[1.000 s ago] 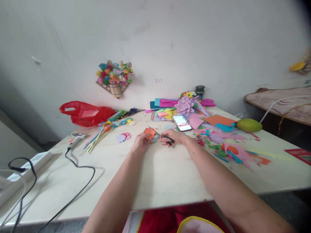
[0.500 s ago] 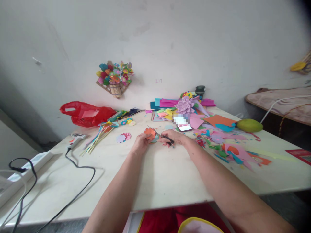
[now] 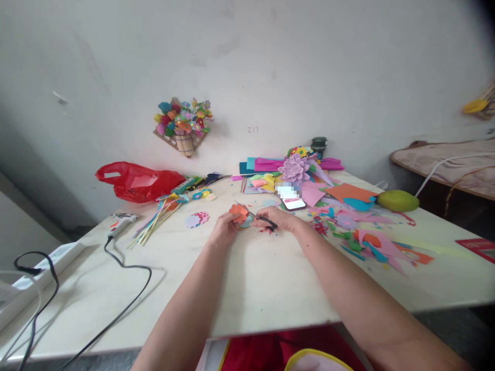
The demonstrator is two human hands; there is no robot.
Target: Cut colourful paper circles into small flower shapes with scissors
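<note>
Between the fingers of my left hand (image 3: 226,226) is an orange flower-shaped cutout (image 3: 238,213), held above the middle of the table. My right hand (image 3: 276,219) grips a pair of scissors (image 3: 263,219) with dark handles. The blades point left and lie at the edge of the orange flower. Under the two hands a pale blue cutout (image 3: 245,222) shows in part; I cannot tell whether it is held. Pink, red and pale lilac scalloped flowers (image 3: 197,220) lie on the table left of my left hand.
Left stand a glue gun (image 3: 122,222) with a black cord, thin sticks (image 3: 154,224), a power strip (image 3: 50,265) and a red plastic bag (image 3: 135,180). On the right are a phone (image 3: 292,198), coloured scraps (image 3: 371,239) and a green-yellow fruit (image 3: 398,200). A flower basket (image 3: 184,129) hangs on the wall.
Both hands stay almost in place with the orange flower and the scissors. The fingers of my right hand around the scissor handles have shifted slightly.
</note>
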